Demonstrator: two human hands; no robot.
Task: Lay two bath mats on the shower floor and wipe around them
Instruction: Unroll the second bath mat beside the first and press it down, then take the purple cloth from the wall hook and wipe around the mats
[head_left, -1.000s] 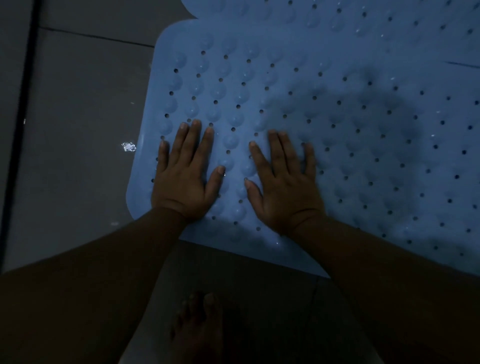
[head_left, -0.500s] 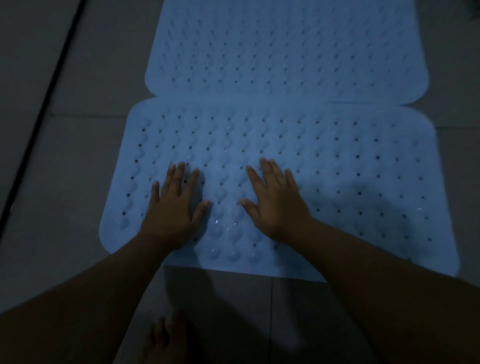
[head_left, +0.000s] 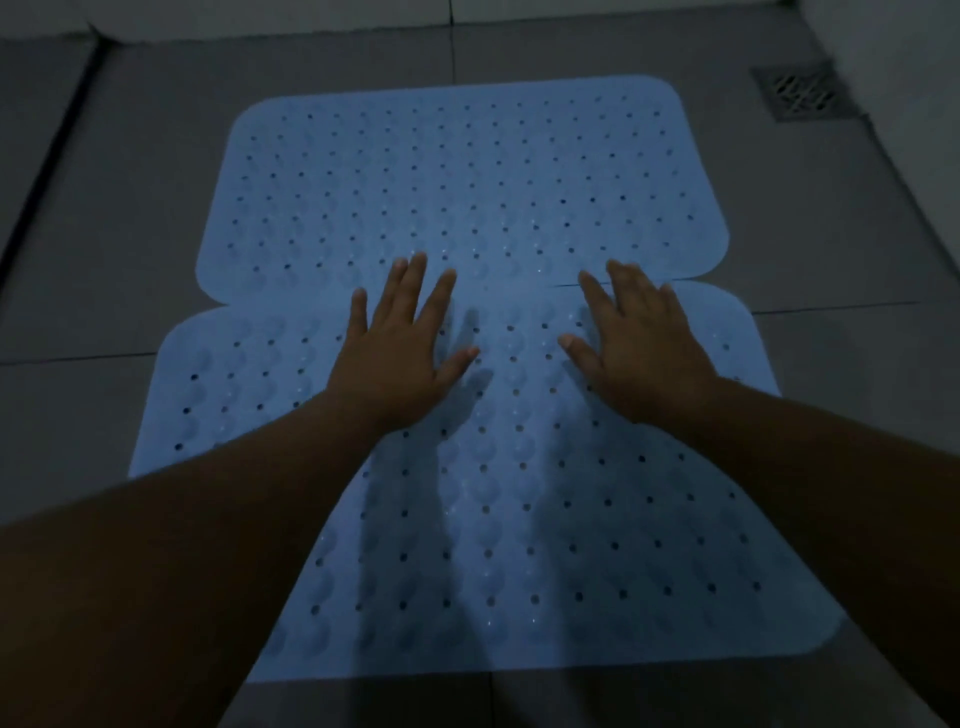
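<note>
Left hand (head_left: 397, 348) and right hand (head_left: 641, 345) reach forward, palms down, fingers spread.

Far mat (head_left: 467, 176) behind near mat (head_left: 519, 519)

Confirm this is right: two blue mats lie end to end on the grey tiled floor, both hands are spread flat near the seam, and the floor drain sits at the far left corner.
One detail is off. The head view shows the floor drain at the far right corner, not the left. The rest holds: two blue mats lie end to end on the tiled floor, with the left hand and right hand spread flat near the seam.
</note>
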